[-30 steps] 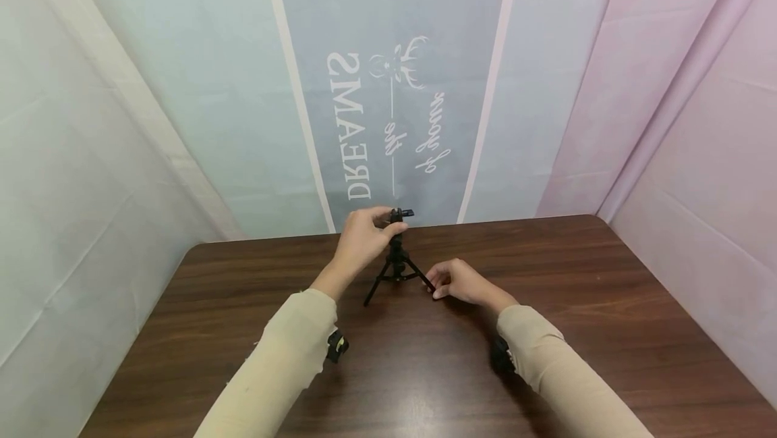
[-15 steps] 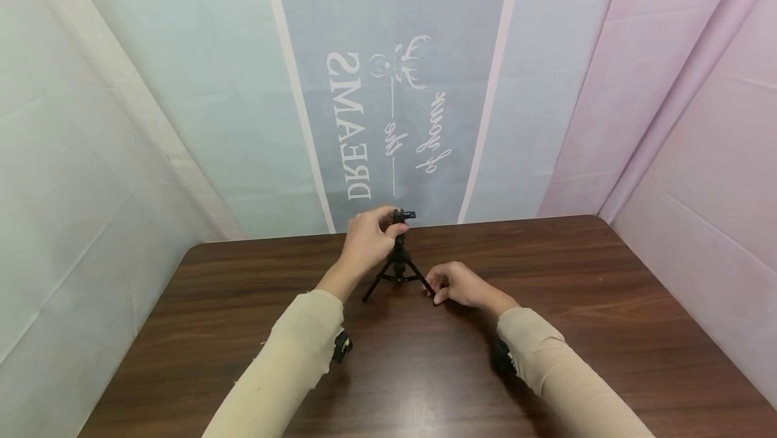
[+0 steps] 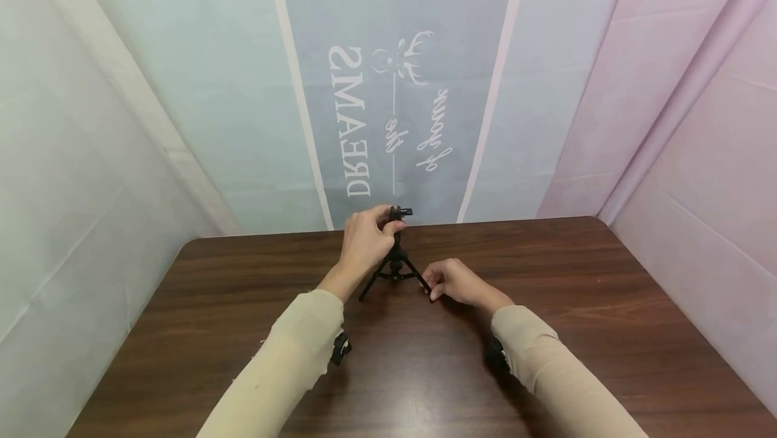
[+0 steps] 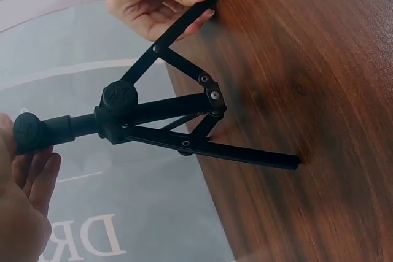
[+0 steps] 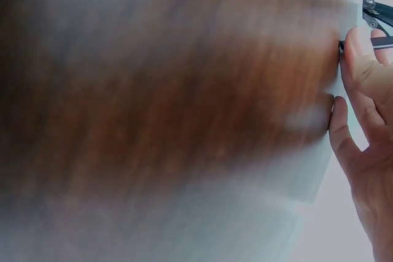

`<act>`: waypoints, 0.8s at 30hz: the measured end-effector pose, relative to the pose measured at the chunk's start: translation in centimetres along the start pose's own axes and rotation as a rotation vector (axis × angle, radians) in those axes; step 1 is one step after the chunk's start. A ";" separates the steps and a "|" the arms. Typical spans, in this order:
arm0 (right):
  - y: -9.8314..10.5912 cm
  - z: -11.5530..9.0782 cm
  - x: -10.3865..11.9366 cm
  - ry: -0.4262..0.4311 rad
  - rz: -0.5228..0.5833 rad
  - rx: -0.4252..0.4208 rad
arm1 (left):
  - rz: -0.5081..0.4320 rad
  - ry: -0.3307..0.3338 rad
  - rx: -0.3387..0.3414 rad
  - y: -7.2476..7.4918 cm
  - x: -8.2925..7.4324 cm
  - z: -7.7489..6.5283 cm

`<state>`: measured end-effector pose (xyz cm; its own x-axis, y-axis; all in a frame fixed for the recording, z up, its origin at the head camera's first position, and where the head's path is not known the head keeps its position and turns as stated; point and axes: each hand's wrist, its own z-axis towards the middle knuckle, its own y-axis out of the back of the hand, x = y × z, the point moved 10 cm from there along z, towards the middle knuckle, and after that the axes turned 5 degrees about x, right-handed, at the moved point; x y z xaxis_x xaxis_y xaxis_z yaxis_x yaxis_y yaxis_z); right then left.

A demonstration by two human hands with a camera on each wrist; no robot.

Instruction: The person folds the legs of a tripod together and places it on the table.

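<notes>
A small black tripod (image 3: 396, 256) stands upright near the table's far edge with its legs spread. My left hand (image 3: 367, 239) grips its upper part, thumb toward me, just below the small head that juts out to the right. In the left wrist view the tripod's column (image 4: 166, 108), round knobs and hinged leg braces show plainly. My right hand (image 3: 459, 283) pinches the lower end of the right leg between thumb and fingers, close to the tabletop. The right wrist view catches only that leg tip (image 5: 382, 43) and part of the hinge at its edge.
The brown wood-grain table (image 3: 413, 370) reaches a printed cloth backdrop (image 3: 388, 87) behind the tripod. Pale cloth walls (image 3: 79, 175) rise at both sides. A dark wrist device (image 3: 341, 347) sits under each sleeve cuff.
Both hands keep their hold on the tripod. In the head view the tripod and hands shift only slightly, lately a little to the left, and the whole view drifts a bit too.
</notes>
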<state>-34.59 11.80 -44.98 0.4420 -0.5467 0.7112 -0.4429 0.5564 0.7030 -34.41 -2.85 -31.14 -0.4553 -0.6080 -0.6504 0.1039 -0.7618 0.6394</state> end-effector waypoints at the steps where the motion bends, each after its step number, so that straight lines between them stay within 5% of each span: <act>1: 0.0 0.0 0.0 -0.001 0.002 0.003 | -0.001 0.000 -0.002 0.0 0.0 0.0; 24: -0.1 0.4 0.3 -0.031 -0.013 -0.029 | 0.013 0.006 -0.030 -0.3 -0.1 0.1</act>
<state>-34.73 11.37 -44.81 0.4230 -0.5726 0.7023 -0.4141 0.5672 0.7119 -34.46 -2.52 -31.28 -0.4482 -0.6193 -0.6446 0.1367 -0.7601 0.6352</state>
